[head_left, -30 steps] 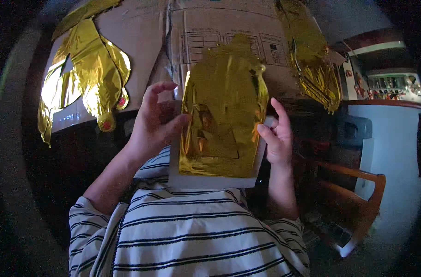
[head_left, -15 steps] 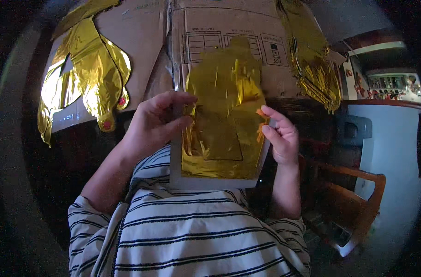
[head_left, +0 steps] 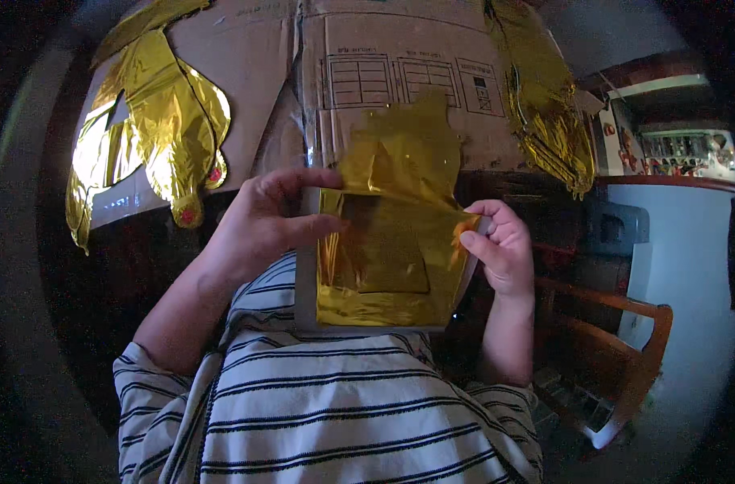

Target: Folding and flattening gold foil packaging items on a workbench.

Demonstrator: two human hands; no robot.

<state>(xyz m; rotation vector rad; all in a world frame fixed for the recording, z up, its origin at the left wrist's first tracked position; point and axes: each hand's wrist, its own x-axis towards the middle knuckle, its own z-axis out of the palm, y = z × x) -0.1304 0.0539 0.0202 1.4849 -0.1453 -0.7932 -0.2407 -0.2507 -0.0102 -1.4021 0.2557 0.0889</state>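
Observation:
A flat gold foil balloon lies over a pale board in front of me, its lower part covering most of the board. Its upper part spreads onto brown cardboard. At the board's right edge my right hand pinches the foil between thumb and fingers. My left hand is at the left edge, index finger and thumb spread apart and resting on the foil. Through the shiny lower part, a darker rectangular outline shows.
Brown cardboard covers the work surface. Other gold foil pieces hang over its edge, one at the left with red spots and a crumpled one at the right. A wooden chair stands at the right, near a grey plastic stool.
The foil's upper part has creased and shifted across the board's top edge. My right hand has moved slightly down and right, closing on the foil's edge. My left hand has barely moved.

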